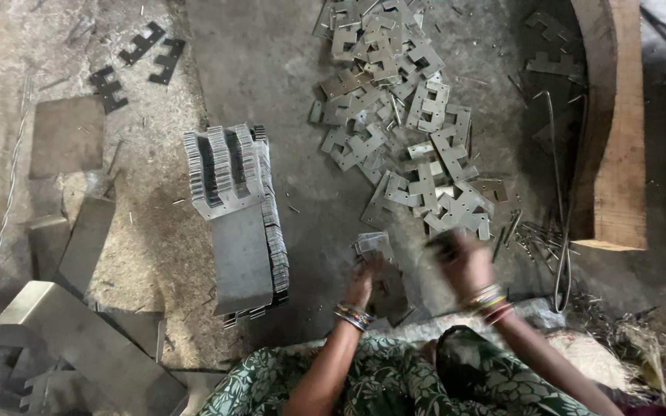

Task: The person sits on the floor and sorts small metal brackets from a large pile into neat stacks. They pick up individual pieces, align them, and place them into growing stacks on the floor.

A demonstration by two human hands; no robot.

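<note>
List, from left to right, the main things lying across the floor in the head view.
Bent metal sheets → neat stack of stamped plates → left hand holding a few plates → right hand → bundle of metal rods → wooden block.

Right hand [465, 262] is motion-blurred; its fingers and whatever they grip cannot be made out. Left hand [362, 283] covers part of the small stack of metal plates [374, 246], whose lower pieces lie in shadow. The wooden block [609, 123] is cut off by the top edge. Bent sheet strips [79, 339] run out at the bottom-left corner
</note>
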